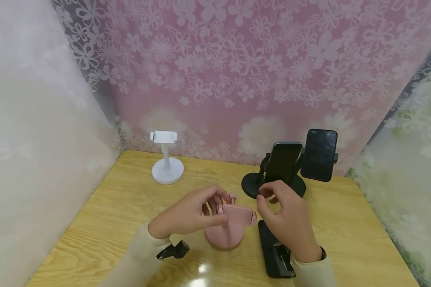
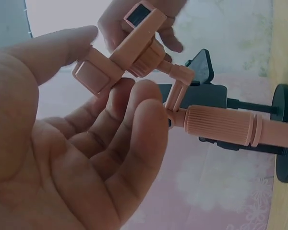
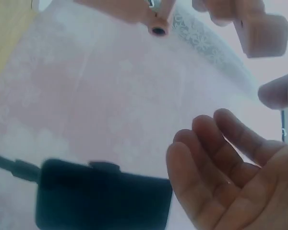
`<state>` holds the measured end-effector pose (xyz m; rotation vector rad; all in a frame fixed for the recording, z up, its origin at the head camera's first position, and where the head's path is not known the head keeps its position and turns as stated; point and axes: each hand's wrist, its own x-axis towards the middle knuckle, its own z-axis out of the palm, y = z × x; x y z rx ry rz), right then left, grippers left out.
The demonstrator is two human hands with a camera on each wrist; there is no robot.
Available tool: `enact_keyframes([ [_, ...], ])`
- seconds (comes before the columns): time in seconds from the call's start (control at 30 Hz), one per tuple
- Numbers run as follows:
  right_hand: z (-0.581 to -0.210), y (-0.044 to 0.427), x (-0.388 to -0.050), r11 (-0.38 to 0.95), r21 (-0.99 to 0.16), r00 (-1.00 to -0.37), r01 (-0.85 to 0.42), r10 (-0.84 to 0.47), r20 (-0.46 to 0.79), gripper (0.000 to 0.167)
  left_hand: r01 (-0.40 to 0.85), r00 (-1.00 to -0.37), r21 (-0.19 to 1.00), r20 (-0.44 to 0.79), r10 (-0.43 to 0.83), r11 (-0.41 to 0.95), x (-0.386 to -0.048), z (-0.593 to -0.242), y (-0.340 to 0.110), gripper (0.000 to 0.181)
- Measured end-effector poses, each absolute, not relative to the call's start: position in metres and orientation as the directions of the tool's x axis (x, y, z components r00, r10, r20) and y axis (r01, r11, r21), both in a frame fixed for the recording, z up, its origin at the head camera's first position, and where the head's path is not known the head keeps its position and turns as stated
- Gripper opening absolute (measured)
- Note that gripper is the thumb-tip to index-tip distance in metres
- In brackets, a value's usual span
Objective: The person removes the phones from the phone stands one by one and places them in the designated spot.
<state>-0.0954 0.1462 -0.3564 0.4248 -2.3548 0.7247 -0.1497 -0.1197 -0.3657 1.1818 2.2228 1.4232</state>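
Note:
A pink phone stand (image 1: 237, 215) with a round base stands on the wooden table, its clamp tilted upward. My left hand (image 1: 197, 211) pinches the left end of that clamp between thumb and fingers. In the left wrist view the thumb lies on one side of the clamp's end block (image 2: 92, 76), with fingertips (image 2: 146, 112) beneath it. Just right of the clamp, my right hand (image 1: 287, 217) hovers with loosely bent fingers. The right wrist view shows nothing between that hand's thumb and fingers (image 3: 197, 158), apart from the pink clamp (image 3: 266, 36).
A white phone stand (image 1: 167, 171) is at the back left. At the back right, two black stands hold phones (image 1: 283, 161) (image 1: 319, 154) upright. A flat black phone-like object (image 1: 269, 251) lies partly under my right wrist. Flowered cloth (image 1: 237, 79) hangs behind the table.

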Motion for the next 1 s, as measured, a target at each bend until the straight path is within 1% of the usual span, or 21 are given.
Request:
enact_keyframes([
  [0.1, -0.354, 0.151, -0.094, 0.808, -0.348, -0.725, -0.476, -0.137, 0.674, 0.020, 0.524, -0.610, 0.832, 0.216, 0.762, 0.183, -0.149, -0.367, -0.116, 0.040],
  [0.23, -0.349, 0.158, -0.094, 0.796, -0.356, -0.723, -0.489, -0.142, 0.676, 0.025, 0.562, -0.576, 0.806, 0.217, 0.788, 0.189, -0.149, -0.367, -0.110, 0.046],
  [0.33, -0.346, 0.163, -0.095, 0.766, -0.400, -0.732, -0.503, -0.133, 0.668, 0.029, 0.592, -0.583, 0.775, 0.224, 0.781, 0.219, -0.149, -0.367, -0.105, 0.045],
  [0.43, -0.343, 0.168, -0.096, 0.737, -0.434, -0.735, -0.518, -0.125, 0.666, 0.032, 0.630, -0.594, 0.739, 0.260, 0.761, 0.239, -0.149, -0.368, -0.100, 0.041],
  [0.53, -0.341, 0.171, -0.096, 0.730, -0.439, -0.731, -0.524, -0.121, 0.671, 0.032, 0.643, -0.609, 0.725, 0.289, 0.738, 0.246, -0.150, -0.370, -0.097, 0.038],
  [0.77, -0.339, 0.175, -0.100, 0.729, -0.438, -0.717, -0.526, -0.102, 0.690, 0.027, 0.634, -0.658, 0.723, 0.320, 0.682, 0.273, -0.163, -0.368, -0.096, 0.039],
  [0.83, -0.339, 0.177, -0.100, 0.721, -0.449, -0.713, -0.527, -0.088, 0.695, 0.026, 0.626, -0.681, 0.721, 0.319, 0.659, 0.298, -0.168, -0.367, -0.094, 0.039],
  [1.0, -0.339, 0.181, -0.101, 0.724, -0.456, -0.710, -0.517, -0.065, 0.701, 0.026, 0.569, -0.763, 0.731, 0.299, 0.572, 0.376, -0.182, -0.363, -0.088, 0.039],
])
